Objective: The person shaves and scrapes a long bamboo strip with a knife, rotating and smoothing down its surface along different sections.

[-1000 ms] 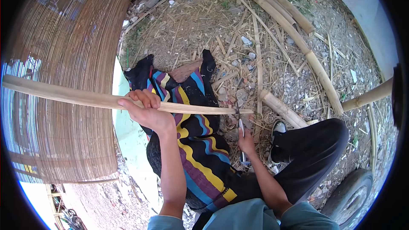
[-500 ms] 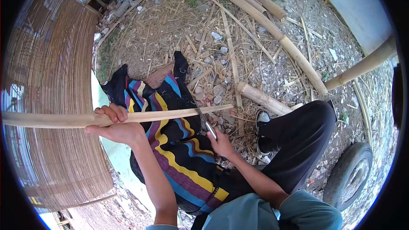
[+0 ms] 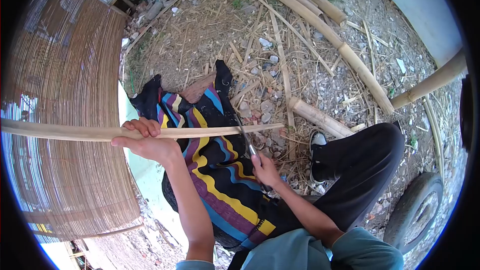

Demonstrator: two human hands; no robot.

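Observation:
A long pale bamboo strip (image 3: 200, 132) lies level across my lap, running from the left edge to a tapered right end. Wrapped around its middle is my left hand (image 3: 147, 140), thumb below and fingers over the top. My right hand (image 3: 266, 170) grips the handle of a knife (image 3: 246, 137), whose dark blade crosses the strip near its tapered end and appears to touch it. Beneath both, a black cloth (image 3: 210, 170) with yellow, purple and blue wavy stripes covers my lap. Part of the knife handle is hidden by my fingers.
A bamboo slat screen (image 3: 75, 120) stands close on the left. Thick bamboo poles (image 3: 320, 25) lie at the upper right, and a shorter bamboo piece (image 3: 320, 117) is near my shoe (image 3: 317, 142). A tyre (image 3: 415, 212) rests at lower right. Stones and shavings litter the ground.
The whole view has shifted slightly, so everything sits a little further right. Both hands keep their holds, and the knife remains across the strip near its tapered end.

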